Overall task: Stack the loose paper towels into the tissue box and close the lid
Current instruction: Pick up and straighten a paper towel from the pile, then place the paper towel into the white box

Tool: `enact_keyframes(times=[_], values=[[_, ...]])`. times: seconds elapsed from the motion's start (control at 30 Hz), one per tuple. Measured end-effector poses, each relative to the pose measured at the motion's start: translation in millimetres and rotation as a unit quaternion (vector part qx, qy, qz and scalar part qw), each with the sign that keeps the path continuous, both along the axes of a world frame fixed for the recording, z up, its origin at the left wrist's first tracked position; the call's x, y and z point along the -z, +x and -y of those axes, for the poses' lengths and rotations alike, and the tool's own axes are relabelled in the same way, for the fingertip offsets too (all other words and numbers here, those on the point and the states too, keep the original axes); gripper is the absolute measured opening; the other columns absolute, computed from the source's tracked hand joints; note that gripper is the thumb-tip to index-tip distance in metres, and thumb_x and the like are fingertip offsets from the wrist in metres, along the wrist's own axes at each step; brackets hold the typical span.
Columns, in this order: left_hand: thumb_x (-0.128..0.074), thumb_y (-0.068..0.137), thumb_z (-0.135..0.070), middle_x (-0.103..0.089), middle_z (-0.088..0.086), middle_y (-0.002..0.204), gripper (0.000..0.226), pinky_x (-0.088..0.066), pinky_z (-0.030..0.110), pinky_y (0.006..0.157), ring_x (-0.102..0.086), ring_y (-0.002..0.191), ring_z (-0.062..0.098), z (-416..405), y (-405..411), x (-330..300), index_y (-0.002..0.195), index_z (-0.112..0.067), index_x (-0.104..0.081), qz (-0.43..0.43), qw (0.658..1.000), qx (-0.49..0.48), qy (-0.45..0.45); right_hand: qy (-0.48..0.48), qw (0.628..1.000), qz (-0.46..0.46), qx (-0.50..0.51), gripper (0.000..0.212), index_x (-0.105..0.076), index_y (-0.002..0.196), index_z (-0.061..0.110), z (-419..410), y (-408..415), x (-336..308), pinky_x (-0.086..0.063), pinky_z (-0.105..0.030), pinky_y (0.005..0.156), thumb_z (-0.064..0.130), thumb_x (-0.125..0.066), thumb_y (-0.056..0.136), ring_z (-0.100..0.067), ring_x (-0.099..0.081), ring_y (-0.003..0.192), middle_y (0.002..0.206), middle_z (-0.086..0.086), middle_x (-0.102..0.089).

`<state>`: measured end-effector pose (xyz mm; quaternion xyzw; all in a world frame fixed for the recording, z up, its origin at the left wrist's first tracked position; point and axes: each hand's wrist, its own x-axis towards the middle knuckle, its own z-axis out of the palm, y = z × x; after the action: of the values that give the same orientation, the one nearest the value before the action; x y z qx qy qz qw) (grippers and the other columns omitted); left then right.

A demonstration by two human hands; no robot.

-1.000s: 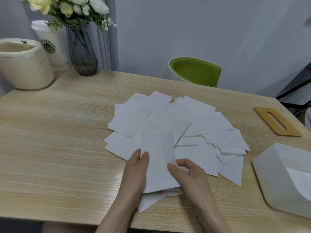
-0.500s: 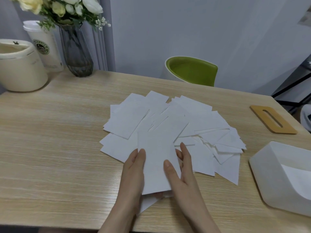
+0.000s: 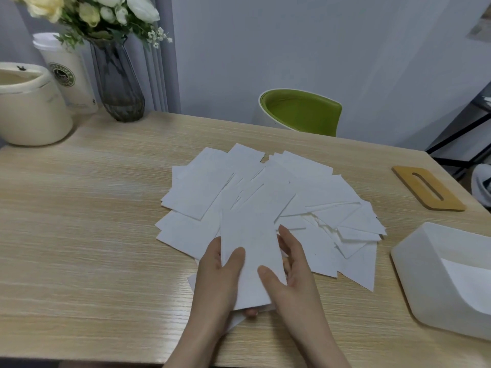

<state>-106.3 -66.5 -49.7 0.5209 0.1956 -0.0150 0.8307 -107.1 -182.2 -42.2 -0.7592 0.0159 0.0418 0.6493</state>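
We see a folded paper towel (image 3: pixel 249 258) held between our two hands, just above the near edge of the table (image 3: pixel 79 235). Our left hand (image 3: pixel 218 282) pinches the sheet's left edge: the thumb lies on top of it, and the other fingers are tucked underneath, with one fingertip showing below the sheet's near edge. Our right hand (image 3: pixel 292 282) stands at the sheet's right edge, thumb pressed on top near the lower right corner, the other fingers (image 3: pixel 288 240) straight and laid along the edge; whether they press the sheet we cannot tell.

Beyond the held sheet, toward 12 o'clock, the pile of loose paper towels (image 3: pixel 279 197) fans across the middle of the table, overlapping at many angles. A few more sheets lie under our hands.

At 3 o'clock the white tissue box (image 3: pixel 414 277) rests open, with one white sheet visible inside. Its wooden lid (image 3: pixel 427 189), slotted down the middle, lies flat toward 2 o'clock, well apart from the box.

At 10 o'clock stand a cream container (image 3: pixel 29 112), a lidded paper cup (image 3: pixel 69 75) and a dark glass vase (image 3: pixel 117 81) of pale flowers. A green chair (image 3: pixel 300 110) sits past the far edge at 12 o'clock.
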Motion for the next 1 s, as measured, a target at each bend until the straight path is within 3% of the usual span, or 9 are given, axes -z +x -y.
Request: enact_keyframes(times=[0.1,0.2,0.33,0.43,0.57,0.73,0.83,0.93,1.0], values=[[-0.054,0.096,-0.018,-0.072,0.010,0.100,0.017,-0.054,0.046,0.052,-0.069,0.088,0.039,1.3,2.6,2.4,0.099,-0.031,-0.065,0.024,0.998,-0.051,0.015,0.033,0.999,0.003,0.036,0.058,-0.045,0.127,0.040,4.6,1.4,-2.2,-0.047,-0.009,0.077,0.007,-0.068,0.085,0.012,-0.060,0.094,0.125,0.019,-0.053],[-0.055,0.097,-0.017,-0.074,0.000,0.101,0.018,-0.055,0.057,0.086,-0.070,0.098,0.026,2.7,6.8,0.9,0.101,-0.031,-0.066,0.053,0.992,-0.110,0.040,0.064,0.997,-0.011,0.038,0.050,-0.052,0.123,0.041,8.2,-0.8,-4.9,-0.049,-0.011,0.074,0.016,-0.070,0.084,0.011,-0.062,0.092,0.108,0.018,-0.068],[-0.051,0.098,-0.019,-0.072,0.002,0.108,0.019,-0.051,0.058,0.092,-0.068,0.103,0.027,13.6,8.3,-0.7,0.111,-0.028,-0.063,0.058,0.993,-0.096,0.023,0.076,0.997,0.005,0.024,0.036,-0.065,0.112,0.034,8.0,-5.2,-7.4,-0.045,-0.005,0.056,0.007,-0.065,0.087,0.008,-0.063,0.063,0.074,0.020,-0.070],[-0.056,0.095,-0.020,-0.071,0.005,0.098,0.013,-0.054,0.051,0.077,-0.067,0.088,0.029,12.5,6.6,2.9,0.100,-0.028,-0.064,0.062,0.996,-0.064,0.000,0.056,0.997,0.025,0.036,0.038,-0.067,0.108,0.036,16.4,0.6,-11.4,-0.044,-0.007,0.056,0.002,-0.060,0.090,0.007,-0.057,0.058,0.076,0.023,-0.069],[-0.065,0.090,-0.015,-0.059,-0.005,0.081,0.024,-0.040,0.026,0.038,-0.053,0.052,0.013,-13.0,12.3,-1.5,0.104,-0.035,-0.062,0.055,0.994,-0.064,0.064,0.076,0.997,0.015,-0.002,0.046,-0.063,0.118,0.029,41.9,15.3,-22.9,-0.051,-0.012,0.069,-0.007,-0.052,0.091,0.001,-0.067,0.088,0.104,0.017,-0.071],[-0.071,0.076,-0.009,-0.059,-0.020,0.068,0.049,-0.041,0.024,0.036,-0.055,0.057,0.001,-28.5,20.7,-13.3,0.112,-0.042,-0.067,0.106,0.987,0.042,0.116,0.060,0.997,0.001,-0.045,0.048,-0.062,0.123,0.033,67.4,29.1,-39.3,-0.053,-0.019,0.076,-0.003,-0.054,0.091,-0.009,-0.066,0.101,0.115,0.008,-0.069],[-0.069,0.081,-0.005,-0.063,-0.013,0.081,0.044,-0.043,0.025,0.037,-0.055,0.055,0.007,-21.1,22.5,-16.8,0.105,-0.042,-0.071,0.113,0.984,0.032,0.133,0.053,0.998,0.021,0.002,0.043,-0.065,0.118,0.041,75.1,29.6,-40.4,-0.053,-0.035,0.083,0.011,-0.063,0.088,-0.040,-0.060,0.090,0.097,-0.029,-0.054],[-0.062,0.087,0.001,-0.063,-0.003,0.101,0.042,-0.044,0.026,0.038,-0.057,0.052,0.006,-11.3,23.7,-19.0,0.101,-0.036,-0.074,0.099,0.988,-0.008,0.117,0.056,0.998,0.041,0.014,0.034,-0.072,0.107,0.038,78.4,23.1,-38.9,-0.042,-0.014,0.060,0.014,-0.068,0.083,-0.013,-0.048,0.060,0.062,0.001,-0.045],[-0.062,0.088,-0.001,-0.063,-0.002,0.112,0.036,-0.045,0.029,0.040,-0.059,0.051,-0.002,-3.4,23.9,-21.8,0.102,-0.033,-0.074,0.089,0.989,-0.011,0.114,0.036,0.998,0.050,0.010,0.030,-0.074,0.102,0.031,80.9,18.6,-39.0,-0.044,-0.011,0.058,0.008,-0.067,0.084,0.000,-0.049,0.055,0.056,0.019,-0.049]])
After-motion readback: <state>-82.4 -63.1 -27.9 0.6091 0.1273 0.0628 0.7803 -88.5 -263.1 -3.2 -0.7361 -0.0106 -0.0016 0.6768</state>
